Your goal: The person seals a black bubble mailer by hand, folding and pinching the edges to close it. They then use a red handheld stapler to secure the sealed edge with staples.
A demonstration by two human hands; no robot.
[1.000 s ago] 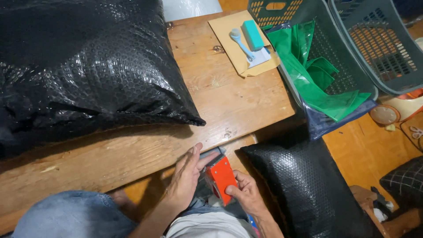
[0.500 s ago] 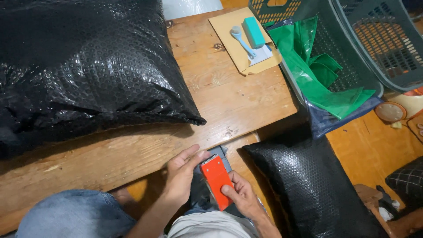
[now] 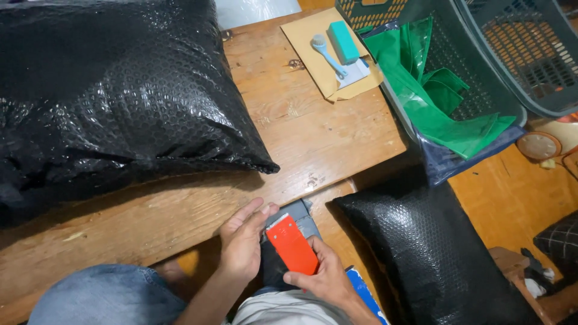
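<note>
At the bottom centre of the frame, 2 hands, left hand (image 3: 244, 244) and right hand (image 3: 322, 278), grip 1 red flat packet (image 3: 292, 245) over a grey piece (image 3: 303, 218) it partly hides. Since 0.5 s ago the packet has tilted slightly. 2 black bubble-wrap bags (image 3: 114, 96) lie about the bench (image 3: 313, 138); 2 baskets (image 3: 530, 66) are cut off at upper right.

Flat red rectangular packet (image 3: 292, 245), tilted, over grey packet (image 3: 299, 215).
</note>
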